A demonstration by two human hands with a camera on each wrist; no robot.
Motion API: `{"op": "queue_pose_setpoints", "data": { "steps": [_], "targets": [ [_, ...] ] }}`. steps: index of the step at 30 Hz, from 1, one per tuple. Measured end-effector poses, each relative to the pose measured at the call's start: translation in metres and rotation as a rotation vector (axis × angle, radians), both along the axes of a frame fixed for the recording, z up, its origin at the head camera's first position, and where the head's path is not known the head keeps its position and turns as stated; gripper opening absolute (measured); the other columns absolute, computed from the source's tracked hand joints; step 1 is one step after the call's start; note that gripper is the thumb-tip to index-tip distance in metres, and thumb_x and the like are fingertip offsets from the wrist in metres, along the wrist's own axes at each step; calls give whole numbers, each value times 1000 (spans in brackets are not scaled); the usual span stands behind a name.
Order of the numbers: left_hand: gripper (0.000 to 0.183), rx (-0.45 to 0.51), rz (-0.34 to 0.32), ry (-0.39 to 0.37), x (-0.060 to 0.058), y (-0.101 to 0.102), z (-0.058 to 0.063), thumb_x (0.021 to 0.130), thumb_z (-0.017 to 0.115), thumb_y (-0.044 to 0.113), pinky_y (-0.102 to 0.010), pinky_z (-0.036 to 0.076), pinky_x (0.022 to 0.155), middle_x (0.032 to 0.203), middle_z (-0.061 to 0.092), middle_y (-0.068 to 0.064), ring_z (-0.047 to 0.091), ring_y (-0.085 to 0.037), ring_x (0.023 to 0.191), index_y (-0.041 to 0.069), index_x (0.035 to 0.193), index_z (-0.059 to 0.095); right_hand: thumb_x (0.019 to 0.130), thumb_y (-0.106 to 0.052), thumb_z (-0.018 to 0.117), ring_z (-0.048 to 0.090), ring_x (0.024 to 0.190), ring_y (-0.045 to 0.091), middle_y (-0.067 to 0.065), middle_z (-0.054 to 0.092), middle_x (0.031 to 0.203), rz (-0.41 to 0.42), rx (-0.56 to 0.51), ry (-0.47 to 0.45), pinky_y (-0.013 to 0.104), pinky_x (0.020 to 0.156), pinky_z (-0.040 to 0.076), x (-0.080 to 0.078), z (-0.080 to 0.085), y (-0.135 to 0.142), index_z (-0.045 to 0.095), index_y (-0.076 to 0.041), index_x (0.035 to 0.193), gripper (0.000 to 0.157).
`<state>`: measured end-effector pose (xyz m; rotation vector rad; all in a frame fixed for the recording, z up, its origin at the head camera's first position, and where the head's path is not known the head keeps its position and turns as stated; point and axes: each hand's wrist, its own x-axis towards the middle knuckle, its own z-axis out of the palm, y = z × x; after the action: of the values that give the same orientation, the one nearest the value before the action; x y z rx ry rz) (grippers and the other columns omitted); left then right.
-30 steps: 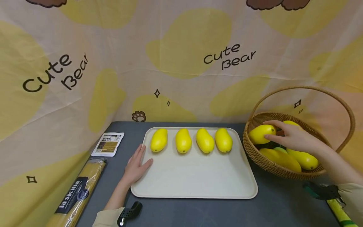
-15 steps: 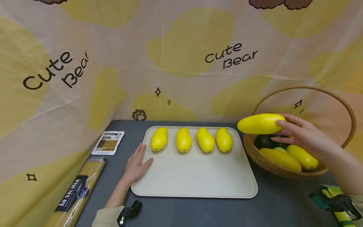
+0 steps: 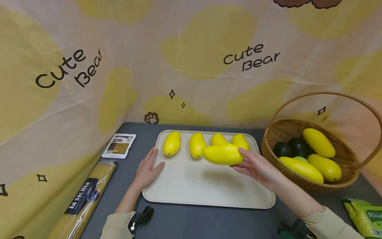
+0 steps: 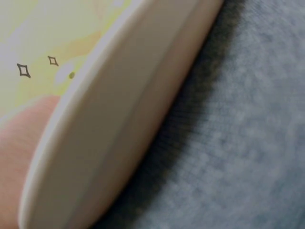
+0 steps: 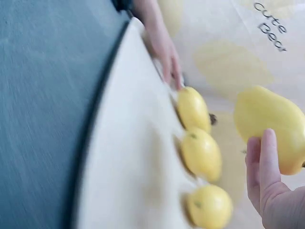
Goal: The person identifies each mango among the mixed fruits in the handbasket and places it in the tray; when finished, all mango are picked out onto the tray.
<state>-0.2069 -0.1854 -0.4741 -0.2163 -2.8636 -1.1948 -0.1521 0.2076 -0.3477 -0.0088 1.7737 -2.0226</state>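
Observation:
My right hand [image 3: 259, 167] grips a yellow mango [image 3: 223, 154] by one end, above the middle of a cream tray [image 3: 191, 189]. In the right wrist view, the fingers [image 5: 269, 157] press against that mango's underside. Along the tray's far side lies a row of several other mangoes, among them one at the left end [image 3: 172, 143] and another beside it [image 3: 197, 145]; the held mango partly covers the two on the right. My left hand [image 3: 147, 170] rests on the tray's left rim with its fingers extended. In the left wrist view, the tray's side wall [image 4: 119, 105] hides most of that hand.
On the right stands a wicker basket [image 3: 355, 176] with a tall handle, holding yellow mangoes [image 3: 318, 142], dark round fruits [image 3: 283, 149] and something green. A spaghetti pack [image 3: 86, 202] and white pouch [image 3: 119, 146] lie left; a green-yellow packet [image 3: 365, 217] lies front right.
My right hand has lifted a mango out of the basket and carried it left over the tray. The left hand stays on the tray rim. The head view has shifted slightly.

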Motion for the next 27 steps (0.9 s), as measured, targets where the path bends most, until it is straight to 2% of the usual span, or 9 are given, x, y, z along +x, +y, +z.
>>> {"op": "queue_pose_setpoints", "data": {
  "steps": [6,11,19,27],
  "targets": [
    [63,18,6,-12,-4,4,1,100,53,32,-67,11,108,162,16,-11,16,-42,144,7,153,30,101,-34,54,66,105,23,13,56,120,-1,-105,-92,30,91,50,4,-45,-41,32,9,140,62],
    [58,59,23,-49,-4,5,3,104,43,33,-68,7,108,162,16,-8,14,-42,145,10,155,28,98,-39,57,67,105,26,18,55,122,20,-108,-136,28,85,53,9,-68,-72,32,7,141,67],
    [55,93,32,-78,-2,2,7,105,37,33,-65,6,111,163,14,-8,12,-39,146,9,154,29,99,-47,50,68,90,23,14,59,116,88,71,11,30,76,57,3,-80,-107,44,-3,135,57],
    [55,92,32,-66,2,-1,7,106,37,33,-65,7,111,162,15,-10,13,-39,146,6,153,30,100,-49,47,66,69,18,13,64,82,159,260,104,33,65,58,-3,-82,-126,57,-1,121,53]
  ]
}}
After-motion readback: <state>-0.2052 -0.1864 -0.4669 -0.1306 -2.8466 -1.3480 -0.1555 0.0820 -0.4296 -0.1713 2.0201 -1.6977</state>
